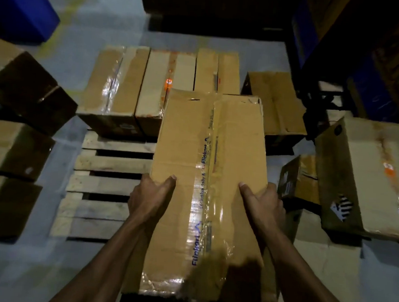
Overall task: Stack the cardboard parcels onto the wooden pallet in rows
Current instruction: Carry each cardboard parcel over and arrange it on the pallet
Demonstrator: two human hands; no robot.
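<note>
I hold a long cardboard parcel [207, 165] sealed with printed clear tape, lengthwise in front of me. My left hand [150, 199] grips its left side and my right hand [264, 205] grips its right side, thumbs on top. It hangs above the right part of the wooden pallet [103, 184], whose bare slats show to the left. A row of three parcels [156, 82] stands side by side along the pallet's far edge. The parcel's far end overlaps that row in view.
Loose parcels lie on the grey floor: several at the left [14, 149], one at the far right of the row [276, 104], and more at the right [365, 179]. A blue bin [20, 4] stands far left. Dark racking fills the far right.
</note>
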